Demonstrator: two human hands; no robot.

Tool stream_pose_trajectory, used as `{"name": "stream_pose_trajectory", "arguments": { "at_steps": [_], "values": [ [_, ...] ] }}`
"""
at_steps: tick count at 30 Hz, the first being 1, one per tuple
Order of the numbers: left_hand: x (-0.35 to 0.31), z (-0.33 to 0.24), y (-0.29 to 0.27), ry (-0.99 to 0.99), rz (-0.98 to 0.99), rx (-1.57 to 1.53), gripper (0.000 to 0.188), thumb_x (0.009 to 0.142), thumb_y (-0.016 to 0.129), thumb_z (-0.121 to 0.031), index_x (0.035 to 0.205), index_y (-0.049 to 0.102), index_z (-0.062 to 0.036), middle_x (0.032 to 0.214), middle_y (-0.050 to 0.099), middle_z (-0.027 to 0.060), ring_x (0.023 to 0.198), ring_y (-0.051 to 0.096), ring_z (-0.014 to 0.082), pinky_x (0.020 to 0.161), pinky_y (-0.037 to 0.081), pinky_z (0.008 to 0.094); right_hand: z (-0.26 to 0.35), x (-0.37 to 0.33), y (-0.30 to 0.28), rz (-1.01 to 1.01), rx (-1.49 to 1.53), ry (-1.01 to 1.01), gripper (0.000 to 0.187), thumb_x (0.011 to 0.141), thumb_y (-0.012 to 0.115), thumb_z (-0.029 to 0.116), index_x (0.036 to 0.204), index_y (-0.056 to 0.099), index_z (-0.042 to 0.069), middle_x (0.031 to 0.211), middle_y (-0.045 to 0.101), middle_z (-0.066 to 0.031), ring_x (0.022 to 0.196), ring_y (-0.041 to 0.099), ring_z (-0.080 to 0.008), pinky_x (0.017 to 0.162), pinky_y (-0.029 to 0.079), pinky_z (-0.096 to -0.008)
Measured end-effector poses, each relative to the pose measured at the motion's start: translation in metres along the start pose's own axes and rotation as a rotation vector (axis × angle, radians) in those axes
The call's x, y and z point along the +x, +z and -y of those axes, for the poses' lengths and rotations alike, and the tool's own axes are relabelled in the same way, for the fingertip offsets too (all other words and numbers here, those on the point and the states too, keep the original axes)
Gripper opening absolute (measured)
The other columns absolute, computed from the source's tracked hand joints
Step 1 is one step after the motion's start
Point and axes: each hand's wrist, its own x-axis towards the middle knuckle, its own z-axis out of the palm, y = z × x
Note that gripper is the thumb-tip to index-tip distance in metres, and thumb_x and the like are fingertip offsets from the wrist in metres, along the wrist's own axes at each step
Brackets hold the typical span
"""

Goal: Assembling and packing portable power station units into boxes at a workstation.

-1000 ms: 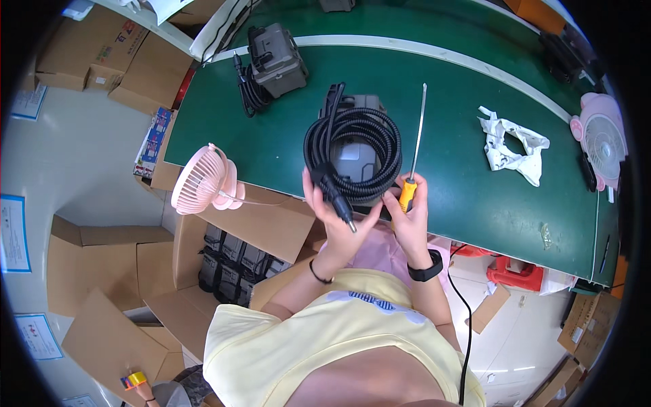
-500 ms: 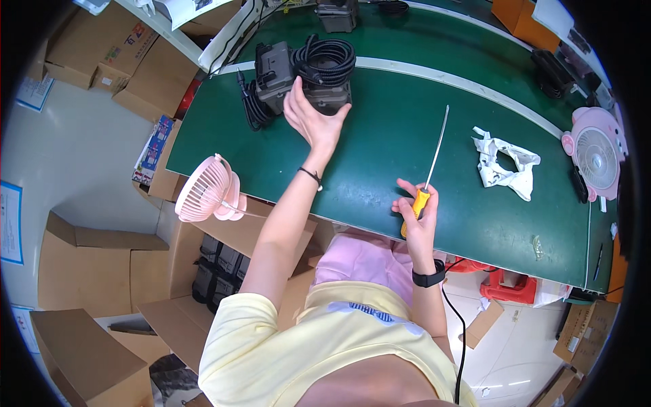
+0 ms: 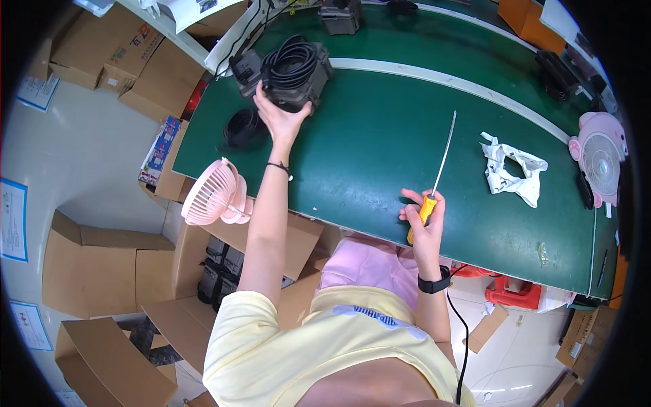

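Note:
My left hand is at the far left of the green bench, thumb and fingers spread around the near side of a dark grey plastic box. A coil of black cable rests on that box. Against its left side is another dark grey box, partly hidden. Nearer me, a second black cable coil looks blurred. Close to the bench's front edge, my right hand is closed round the yellow handle of a screwdriver. Its long thin shaft points up and away from me, touching nothing.
A pink fan sits at the bench's front left edge, and another pink fan at the right. White cloth lies right of the screwdriver. Another grey box stands at the back. Open cartons crowd the floor at left.
My left hand has shifted left, and both grey boxes with the coil on top have moved left and turned. The right hand still holds the screwdriver in nearly the same place.

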Motion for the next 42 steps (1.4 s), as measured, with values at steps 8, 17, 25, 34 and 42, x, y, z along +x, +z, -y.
{"name": "stream_pose_trajectory", "arguments": {
  "at_steps": [8,17,25,34,42],
  "values": [
    [-0.014,-0.019,-0.001,-0.011,-0.229,0.016,0.134,0.055,0.099,-0.025,0.156,0.014,0.0026,0.146,0.034,0.0287,0.137,0.034,0.0461,0.116,0.029,0.0507,0.001,0.0,0.002,-0.017,0.007,0.002,0.037,0.096,0.056,-0.005,0.126,0.038,0.006,0.123,0.065,-0.0182,0.083,0.064,-0.0121,0.078,0.055,-0.0266],
    [-0.005,-0.106,0.09,0.433,0.092,-0.29,0.07,0.075,0.081,-0.014,0.137,0.049,-0.0076,0.136,0.044,0.0175,0.125,0.047,0.0344,0.103,0.041,0.0451,0.027,0.002,-0.013,0.009,-0.42,-0.028,0.035,0.095,0.059,-0.003,0.123,0.04,0.003,0.111,0.072,-0.012,0.073,0.065,-0.0133,0.067,0.054,-0.0268],
    [0.119,-0.051,0.279,-0.262,-0.061,-0.201,0.122,0.066,0.093,-0.019,0.154,0.012,0.0047,0.151,0.025,0.0316,0.142,0.03,0.0462,0.12,0.027,0.048,0.048,0.02,-0.048,-0.128,-0.671,0.121,0.033,0.09,0.064,-0.003,0.118,0.046,0.001,0.103,0.073,-0.0148,0.07,0.069,-0.0286,0.063,0.054,-0.0332],
    [0.185,0.003,0.32,-0.368,-0.15,-0.116,0.137,0.051,0.101,-0.029,0.154,0.016,0.0044,0.147,0.036,0.0296,0.131,0.047,0.0429,0.115,0.038,0.0468,0.043,0.035,-0.047,-0.121,-0.697,0.05,0.033,0.087,0.067,-0.004,0.112,0.048,0.003,0.094,0.075,-0.0099,0.059,0.065,-0.0225,0.056,0.051,-0.0301],
    [0.145,-0.047,0.275,-0.537,-0.102,-0.141,0.125,0.047,0.099,-0.016,0.144,0.021,-0.0054,0.132,0.034,0.0257,0.117,0.05,0.0451,0.105,0.048,0.0496,0.042,0.034,-0.046,-0.135,-0.699,-0.009,0.032,0.09,0.065,-0.002,0.116,0.048,0.003,0.095,0.075,-0.0104,0.066,0.069,-0.0259,0.06,0.053,-0.0318]
  ]
}}
